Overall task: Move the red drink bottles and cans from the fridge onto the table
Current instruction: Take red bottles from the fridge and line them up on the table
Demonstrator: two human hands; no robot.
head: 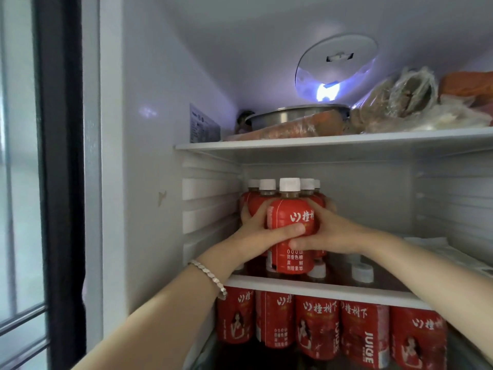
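Several red drink bottles (290,209) with white caps stand bunched at the left of the fridge's middle shelf (306,288). My left hand (260,233) wraps round the bunch from the left, its thumb across the front bottle. My right hand (329,231) clasps the bunch from the right, thumb under the left thumb. A row of several more red bottles (317,327) stands on the shelf below, their white caps showing through the glass.
The top shelf (333,141) carries a metal pan (290,114), a wrapped orange item and bags of food. White packets (432,243) lie on the middle shelf at right. The fridge's left wall (149,182) and a dark frame (61,169) stand close at left.
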